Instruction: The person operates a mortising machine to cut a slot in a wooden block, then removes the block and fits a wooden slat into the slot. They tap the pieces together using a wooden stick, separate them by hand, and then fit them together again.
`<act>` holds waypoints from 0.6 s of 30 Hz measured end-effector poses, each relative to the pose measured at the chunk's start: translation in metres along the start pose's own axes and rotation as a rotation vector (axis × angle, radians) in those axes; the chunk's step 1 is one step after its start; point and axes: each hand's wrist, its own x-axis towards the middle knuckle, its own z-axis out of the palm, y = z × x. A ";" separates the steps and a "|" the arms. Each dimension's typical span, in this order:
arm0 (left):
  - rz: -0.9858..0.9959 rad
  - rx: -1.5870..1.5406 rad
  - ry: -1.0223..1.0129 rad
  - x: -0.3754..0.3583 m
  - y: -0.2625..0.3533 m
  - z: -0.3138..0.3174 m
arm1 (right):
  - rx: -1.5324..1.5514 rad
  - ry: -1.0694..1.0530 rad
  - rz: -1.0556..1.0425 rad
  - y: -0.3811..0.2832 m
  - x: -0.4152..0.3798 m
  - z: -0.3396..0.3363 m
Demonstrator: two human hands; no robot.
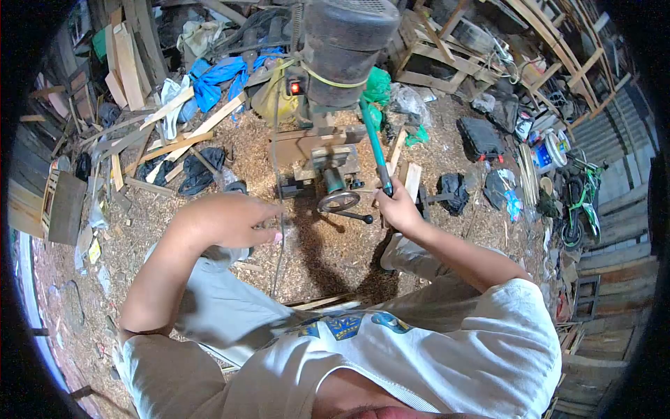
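Observation:
My right hand (pixel 399 207) is wrapped round the lower end of a long green lever (pixel 374 143), which slants up to a machine with a big grey motor (pixel 345 45). Out at the left, my left hand (pixel 248 222) is bent at the wrist, its fingers apart with a gap between them. Its fingertips are right at a thin dark cord (pixel 278 160) that hangs down in front of the machine. Between my hands sits a metal handwheel (pixel 339 202) with a black knob, below the machine's vise (pixel 333 162). A red light (pixel 295 88) glows beside the motor.
Wood shavings (pixel 314 258) cover the ground. Loose boards (pixel 202 129) and a blue plastic sheet (pixel 213 80) lie at the left. A black case (pixel 480 138), a white bucket (pixel 551 152) and a small green bike (pixel 579 202) stand at the right. Wooden frames (pixel 447 63) are behind.

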 end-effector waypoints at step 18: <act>-0.120 0.132 -0.134 0.074 0.031 -0.003 | 0.282 -0.133 -0.555 -0.230 0.061 -0.096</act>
